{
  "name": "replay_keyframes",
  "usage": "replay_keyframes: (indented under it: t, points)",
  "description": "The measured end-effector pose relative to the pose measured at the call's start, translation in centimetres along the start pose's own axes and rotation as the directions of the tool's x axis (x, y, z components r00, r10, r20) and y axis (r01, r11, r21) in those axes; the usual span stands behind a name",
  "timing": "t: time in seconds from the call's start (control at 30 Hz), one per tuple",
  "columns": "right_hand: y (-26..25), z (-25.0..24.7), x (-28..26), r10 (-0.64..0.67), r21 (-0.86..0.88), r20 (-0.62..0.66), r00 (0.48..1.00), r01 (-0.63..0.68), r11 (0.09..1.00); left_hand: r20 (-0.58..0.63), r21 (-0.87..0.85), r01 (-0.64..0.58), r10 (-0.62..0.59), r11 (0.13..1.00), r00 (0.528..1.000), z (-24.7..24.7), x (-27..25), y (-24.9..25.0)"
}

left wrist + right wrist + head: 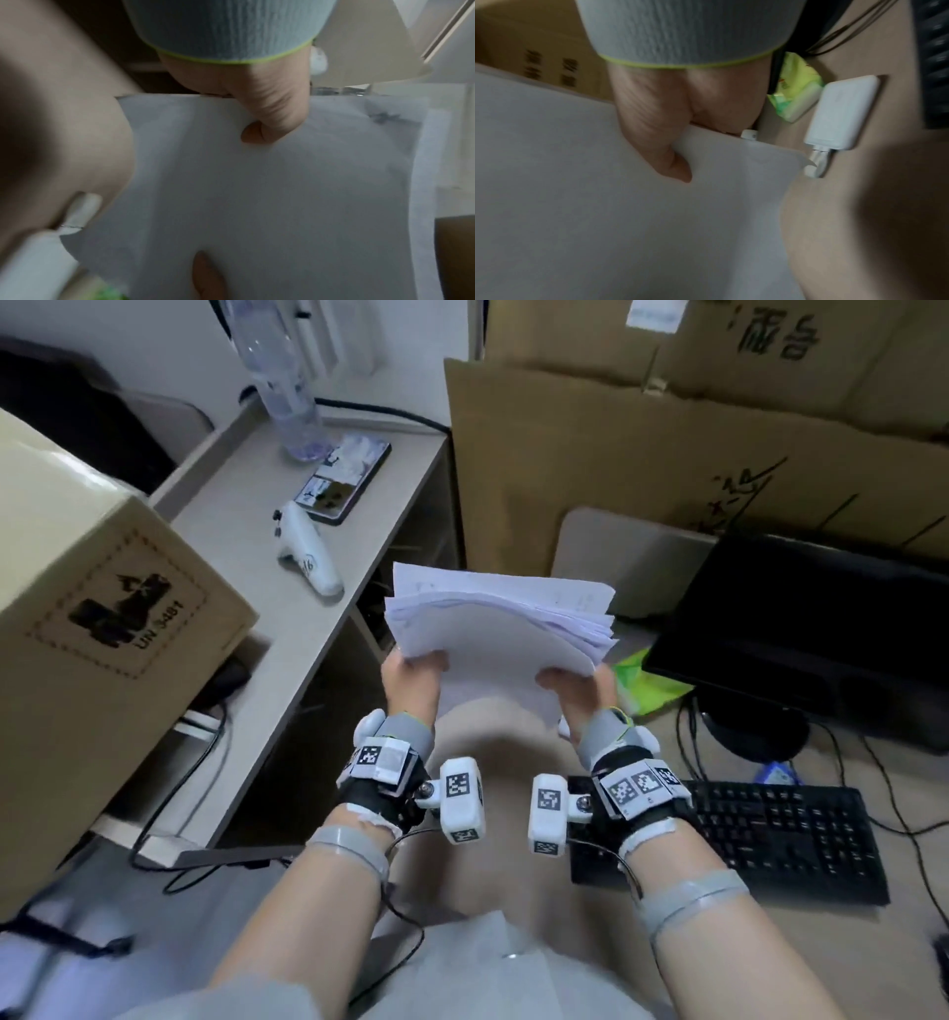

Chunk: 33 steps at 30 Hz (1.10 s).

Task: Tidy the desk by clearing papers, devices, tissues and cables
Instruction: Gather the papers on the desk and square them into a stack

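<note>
A thick stack of white papers (493, 629) is held up in the air between the two desks. My left hand (413, 672) grips its near left corner, thumb on top (267, 125), fingers hidden beneath. My right hand (577, 690) grips the near right corner the same way, thumb over the sheet (664, 154). The sheets (270, 192) fan apart at the far right edge. On the beige desk under my right hand lie a green tissue pack (795, 91) and a white power bank (844, 113) with a plug in it.
The grey side desk (257, 588) at left carries a phone (344, 482), a white controller (308, 552), a water bottle (280, 377) and a cardboard box (92, 660). A black keyboard (770, 845), a monitor (821, 618) and cables (873, 762) sit on the right. Cardboard boxes (667, 428) stand behind.
</note>
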State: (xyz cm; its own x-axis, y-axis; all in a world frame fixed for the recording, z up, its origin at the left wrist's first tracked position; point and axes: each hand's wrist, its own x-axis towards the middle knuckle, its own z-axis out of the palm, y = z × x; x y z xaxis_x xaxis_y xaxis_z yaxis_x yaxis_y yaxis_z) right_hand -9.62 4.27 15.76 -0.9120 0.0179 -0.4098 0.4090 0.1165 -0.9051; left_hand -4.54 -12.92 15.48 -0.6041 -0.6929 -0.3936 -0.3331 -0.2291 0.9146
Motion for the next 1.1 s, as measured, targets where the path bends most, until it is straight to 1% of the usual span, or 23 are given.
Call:
replay_keyframes:
  t: [0.07, 0.13, 0.2, 0.27, 0.33, 0.37, 0.4, 0.43, 0.53, 0.6, 0.7, 0.77, 0.8, 0.9, 0.93, 1.0, 1.03, 1.07, 1.1]
  points:
    - [3.7, 0.4, -0.1, 0.105, -0.069, 0.089, 0.99, -0.099, 0.993, -0.02, 0.113, 0.113, -0.112, 0.987, 0.994, -0.9, 0.5, -3.9]
    - [6.4, 0.4, -0.2, 0.203, -0.133, 0.066, 0.977, -0.194, 0.972, -0.026, 0.253, 0.199, -0.199, 0.947, 0.98, -1.3, 1.3, -7.0]
    - [7.0, 0.2, -0.4, 0.269, -0.077, 0.055, 0.962, -0.265, 0.961, -0.007, 0.344, 0.186, -0.196, 0.92, 0.981, -1.4, 1.9, -8.2]
    - [6.2, -0.1, -0.7, 0.322, -0.033, 0.07, 0.944, -0.32, 0.947, 0.012, 0.34, 0.175, -0.19, 0.924, 0.982, -1.1, 2.2, -8.1]
    - [4.9, 0.2, -0.9, 0.327, -0.065, 0.024, 0.945, -0.325, 0.944, 0.009, 0.309, 0.191, -0.203, 0.932, 0.979, -1.1, 2.6, -7.9]
    - [4.4, 0.5, -1.1, 0.337, -0.083, 0.022, 0.941, -0.335, 0.939, 0.015, 0.305, 0.194, -0.209, 0.932, 0.978, -1.1, 2.9, -8.0]
    - [4.4, 0.8, -1.0, 0.341, -0.118, 0.045, 0.939, -0.334, 0.935, 0.022, 0.304, 0.201, -0.218, 0.931, 0.976, -1.1, 3.1, -7.9]
    - [4.5, 0.9, -0.7, 0.354, -0.112, 0.049, 0.934, -0.347, 0.931, 0.027, 0.296, 0.218, -0.236, 0.93, 0.971, -1.2, 3.3, -7.8]
    - [5.6, 1.1, 0.3, 0.331, -0.132, -0.006, 0.944, -0.329, 0.935, 0.048, 0.272, 0.252, -0.275, 0.929, 0.96, -1.0, 3.6, -7.4]
    - [6.3, 1.0, 1.1, 0.299, -0.176, -0.023, 0.954, -0.299, 0.938, 0.082, 0.257, 0.225, -0.253, 0.94, 0.964, -1.0, 3.4, -6.2]
    - [7.0, 0.5, 3.0, 0.3, -0.231, -0.02, 0.954, -0.296, 0.927, 0.206, 0.194, 0.079, -0.12, 0.978, 0.971, -0.2, 3.6, -4.0]
    - [6.7, -0.1, 3.4, 0.308, -0.256, -0.033, 0.951, -0.306, 0.917, 0.273, 0.144, 0.028, -0.066, 0.989, 0.96, 0.4, 3.7, -2.4]
    - [6.6, -0.3, 3.3, 0.323, -0.239, -0.024, 0.946, -0.319, 0.917, 0.304, 0.115, 0.037, -0.071, 0.993, 0.95, 0.6, 3.6, -1.8]
    - [6.7, -0.6, 2.7, 0.389, -0.102, 0.037, 0.921, -0.384, 0.918, 0.38, 0.034, 0.172, -0.172, 0.985, 0.909, 1.0, 3.3, -1.0]
    - [6.9, -0.8, 2.5, 0.414, -0.089, 0.028, 0.91, -0.411, 0.908, 0.399, 0.038, 0.19, -0.19, 0.981, 0.897, 1.0, 3.3, -0.8]
    - [7.3, -1.3, 2.5, 0.459, -0.098, -0.025, 0.888, -0.459, 0.883, 0.435, 0.063, 0.171, -0.182, 0.983, 0.882, 0.9, 3.3, -0.6]
    - [7.0, -1.5, 2.2, 0.481, -0.111, -0.054, 0.875, -0.484, 0.868, 0.485, 0.068, 0.166, -0.178, 0.984, 0.856, 0.9, 3.2, -0.4]
    - [6.9, -1.8, 2.3, 0.492, -0.125, -0.086, 0.866, -0.5, 0.857, 0.56, 0.063, 0.169, -0.175, 0.984, 0.81, 0.8, 3.2, -0.2]
    - [6.7, -2.0, 2.3, 0.495, -0.147, -0.104, 0.862, -0.506, 0.85, 0.644, 0.054, 0.175, -0.169, 0.983, 0.746, 0.6, 3.2, -0.1]
